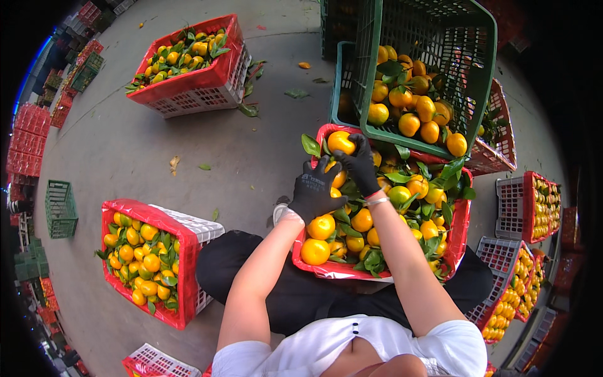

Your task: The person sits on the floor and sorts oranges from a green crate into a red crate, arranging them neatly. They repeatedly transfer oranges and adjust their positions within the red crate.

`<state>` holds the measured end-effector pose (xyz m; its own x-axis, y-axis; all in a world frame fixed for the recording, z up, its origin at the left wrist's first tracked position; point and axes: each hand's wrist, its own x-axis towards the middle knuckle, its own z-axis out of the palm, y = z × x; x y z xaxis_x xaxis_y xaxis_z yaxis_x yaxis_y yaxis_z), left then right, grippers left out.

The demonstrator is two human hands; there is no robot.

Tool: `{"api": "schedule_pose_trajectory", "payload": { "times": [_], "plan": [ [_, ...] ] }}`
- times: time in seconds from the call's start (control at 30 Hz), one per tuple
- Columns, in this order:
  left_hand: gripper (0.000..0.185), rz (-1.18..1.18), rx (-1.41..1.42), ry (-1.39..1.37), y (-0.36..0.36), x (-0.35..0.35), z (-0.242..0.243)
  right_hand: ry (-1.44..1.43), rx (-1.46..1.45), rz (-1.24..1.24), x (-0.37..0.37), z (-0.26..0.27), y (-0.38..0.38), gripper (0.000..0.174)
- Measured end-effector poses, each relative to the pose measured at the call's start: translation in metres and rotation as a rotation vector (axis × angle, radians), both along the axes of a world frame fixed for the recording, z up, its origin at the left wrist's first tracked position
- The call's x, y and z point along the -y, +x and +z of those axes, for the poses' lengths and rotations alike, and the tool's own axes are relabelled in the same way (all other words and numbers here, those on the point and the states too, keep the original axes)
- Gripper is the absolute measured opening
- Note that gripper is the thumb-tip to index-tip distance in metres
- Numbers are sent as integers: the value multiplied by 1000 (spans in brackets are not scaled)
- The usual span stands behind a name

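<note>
Before me is a crate (462, 235) lined with red plastic film, full of mandarin oranges (362, 220) with green leaves. Both my hands wear black gloves and are at its left part. The fingers and thumb of my right hand (360, 165) are around a mandarin orange (341, 142) at the crate's far left corner. Just nearer, my left hand (316, 191) lies over the fruit with its fingers spread, against a mandarin orange (338, 179). Its palm side is hidden, so a grip cannot be made out.
A tilted green plastic crate (483, 89) holding loose mandarins rests at the far rim. Red-lined crates of fruit stand on the floor at far left (231, 61), near left (188, 264) and right (527, 207). An upright green basket (61, 207) and fallen leaves (297, 94) are on the concrete floor.
</note>
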<state>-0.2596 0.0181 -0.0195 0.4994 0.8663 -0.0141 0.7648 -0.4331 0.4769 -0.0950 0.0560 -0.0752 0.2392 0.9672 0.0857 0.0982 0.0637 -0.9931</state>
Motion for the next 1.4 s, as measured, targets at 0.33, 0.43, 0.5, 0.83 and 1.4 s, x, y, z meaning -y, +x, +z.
{"api": "schedule_pose_trajectory", "payload": {
  "times": [0.33, 0.43, 0.5, 0.83, 1.4],
  "plan": [
    [88, -62, -194, 218, 9, 0, -13, -32, 479, 208, -22, 8, 24, 56],
    [90, -113, -153, 124, 3, -9, -15, -205, 254, 647, -10, 58, 80, 44],
    [90, -113, -151, 138, -4, -8, -21, -139, 197, 505, 26, 118, 97, 35],
    [22, -527, -24, 348, 1, 58, 3, -199, 1163, 307, 200, 112, 169, 36],
    [19, -558, -56, 234, -28, 91, 2, -29, 958, 178, -63, 85, 122, 50]
  ]
}}
